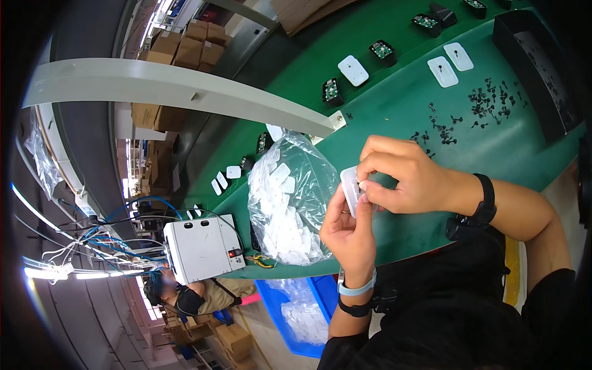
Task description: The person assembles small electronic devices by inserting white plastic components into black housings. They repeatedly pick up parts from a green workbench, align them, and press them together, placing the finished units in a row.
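Observation:
My left hand [350,237] grips a small white plastic cover [350,185] by its edge and holds it tilted above the green table. Against the cover's face, my right hand [401,176] has thumb and forefinger pinched together. A dark speck shows by those fingertips, too small to make out. Beyond my right hand lie many small black pin-like parts [487,102] with round heads, loose on the table. Two more white covers [443,72] lie farther off, each with a black part at its middle. Left of my hands stands a clear plastic bag [290,203] full of white covers.
Black housings with green circuit boards [382,52] line the belt [290,58] beyond the table. A long black tray [536,74] is at far right. A pale metal beam [185,86] crosses overhead. At left are a white box [203,246], yellow-handled pliers [262,262] and a blue bin [290,333].

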`<state>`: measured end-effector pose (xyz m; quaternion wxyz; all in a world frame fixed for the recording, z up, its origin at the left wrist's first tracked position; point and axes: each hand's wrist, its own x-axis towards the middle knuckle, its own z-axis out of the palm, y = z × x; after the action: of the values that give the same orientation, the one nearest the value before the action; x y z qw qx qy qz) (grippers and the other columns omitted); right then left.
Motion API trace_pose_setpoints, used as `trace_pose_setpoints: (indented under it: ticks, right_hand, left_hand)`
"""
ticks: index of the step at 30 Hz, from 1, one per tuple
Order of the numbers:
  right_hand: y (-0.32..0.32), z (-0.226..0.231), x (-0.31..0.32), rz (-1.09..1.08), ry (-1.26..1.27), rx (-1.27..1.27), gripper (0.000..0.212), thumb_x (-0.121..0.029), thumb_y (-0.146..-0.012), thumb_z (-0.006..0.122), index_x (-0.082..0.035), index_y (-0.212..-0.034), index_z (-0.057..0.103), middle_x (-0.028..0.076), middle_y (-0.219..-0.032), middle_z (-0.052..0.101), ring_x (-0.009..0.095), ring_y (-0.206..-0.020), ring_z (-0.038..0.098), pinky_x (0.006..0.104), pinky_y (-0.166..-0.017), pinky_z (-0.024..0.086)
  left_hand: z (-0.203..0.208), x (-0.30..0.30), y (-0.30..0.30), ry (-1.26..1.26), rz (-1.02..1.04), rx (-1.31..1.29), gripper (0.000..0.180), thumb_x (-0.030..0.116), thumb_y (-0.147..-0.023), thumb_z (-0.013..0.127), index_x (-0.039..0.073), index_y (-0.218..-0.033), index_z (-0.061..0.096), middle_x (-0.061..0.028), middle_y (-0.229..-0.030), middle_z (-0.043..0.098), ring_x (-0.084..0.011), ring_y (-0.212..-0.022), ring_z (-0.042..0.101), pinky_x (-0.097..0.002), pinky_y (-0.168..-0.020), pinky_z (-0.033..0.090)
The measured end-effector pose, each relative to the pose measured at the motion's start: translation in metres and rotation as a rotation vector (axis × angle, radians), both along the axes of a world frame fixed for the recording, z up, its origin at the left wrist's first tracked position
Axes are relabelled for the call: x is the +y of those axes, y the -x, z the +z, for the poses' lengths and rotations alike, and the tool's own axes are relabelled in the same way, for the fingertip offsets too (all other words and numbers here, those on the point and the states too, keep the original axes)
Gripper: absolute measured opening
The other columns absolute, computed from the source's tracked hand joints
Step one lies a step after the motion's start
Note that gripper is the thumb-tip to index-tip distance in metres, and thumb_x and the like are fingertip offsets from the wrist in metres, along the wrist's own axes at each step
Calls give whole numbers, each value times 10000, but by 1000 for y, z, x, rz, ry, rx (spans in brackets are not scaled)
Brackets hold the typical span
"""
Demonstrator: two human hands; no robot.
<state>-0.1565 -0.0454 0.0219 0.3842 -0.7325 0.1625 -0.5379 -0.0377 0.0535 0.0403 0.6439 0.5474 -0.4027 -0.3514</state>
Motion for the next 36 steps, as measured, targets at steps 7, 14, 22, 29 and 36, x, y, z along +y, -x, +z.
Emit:
trace_pose_setpoints:
  ticks: [7,14,22,29,36]
  right_hand:
    - [-1,0,2,34,-63,-26,106,-71,-793,673,-21,-859,607,96,-847,550,255,-699,567,352,-614,471]
    - [1,-1,-3,116,-81,-46,119,-59,-787,669,-15,-881,609,95,-845,550,227,-732,579,344,-626,471]
    - [7,15,-1,377,-598,-31,242,7,-810,672,-13,-1044,612,52,-1036,598,109,-866,573,236,-697,530]
    - [4,-4,-6,598,-508,-140,419,-3,-812,730,-43,-1198,570,66,-1154,604,150,-1112,568,329,-924,486]
    - [-4,-12,-8,828,-780,-249,567,53,-819,727,-41,-1302,444,132,-1294,594,193,-1182,572,368,-996,472]
  left_hand:
    - [-1,0,2,7,58,-48,291,-49,-936,599,-106,-1220,577,-142,-1100,674,-162,-949,673,-288,-817,576]
    - [5,0,4,4,49,-80,314,-36,-932,615,-105,-1236,578,-142,-1076,681,-152,-895,669,-277,-762,564]
    - [6,2,4,-80,101,-171,304,-4,-940,601,-100,-1228,586,-133,-1006,685,-137,-785,633,-260,-681,524]
    - [11,-4,-7,-136,-44,444,287,49,-940,527,-31,-1210,582,-107,-1114,656,-145,-930,629,-288,-808,494]
    - [-2,-1,-33,-193,-214,594,222,98,-948,603,27,-1156,572,-95,-1077,668,-146,-892,636,-273,-739,496]
